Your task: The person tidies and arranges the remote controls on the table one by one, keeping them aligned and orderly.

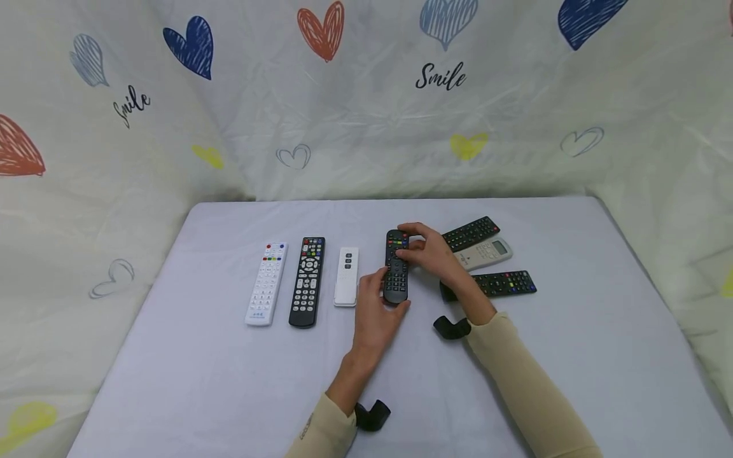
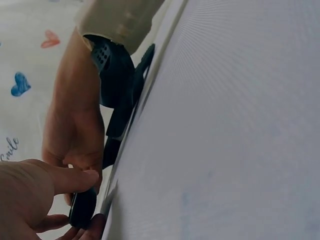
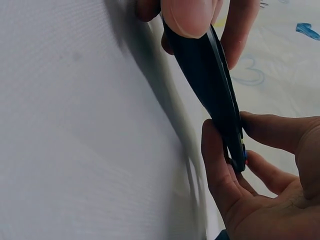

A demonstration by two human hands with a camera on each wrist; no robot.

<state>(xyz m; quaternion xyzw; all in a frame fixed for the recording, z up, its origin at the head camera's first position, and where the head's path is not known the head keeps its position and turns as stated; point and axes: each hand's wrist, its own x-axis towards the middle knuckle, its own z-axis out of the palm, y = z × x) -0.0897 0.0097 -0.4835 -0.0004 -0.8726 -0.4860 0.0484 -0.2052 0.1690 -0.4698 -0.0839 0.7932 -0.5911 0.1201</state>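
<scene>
A black remote [image 1: 396, 266] with coloured buttons at its far end lies lengthwise on the white-covered table [image 1: 189, 381], fourth in a row. My left hand [image 1: 382, 295] pinches its near end between thumb and fingers. My right hand [image 1: 410, 245] grips its far end from the right. In the right wrist view the remote [image 3: 210, 75] stands edge-on, with the right hand [image 3: 240, 155] pinching one end and the left hand's thumb [image 3: 190, 15] at the other. In the left wrist view the left hand [image 2: 75, 200] pinches the remote's end [image 2: 82, 207].
Left of the held remote lie a small white remote [image 1: 346, 277], a long black remote [image 1: 307, 281] and a white remote [image 1: 266, 283], side by side. At the right lie a black remote [image 1: 471, 233], a white display remote [image 1: 483, 253] and another black remote [image 1: 506, 283]. A heart-print cloth hangs behind.
</scene>
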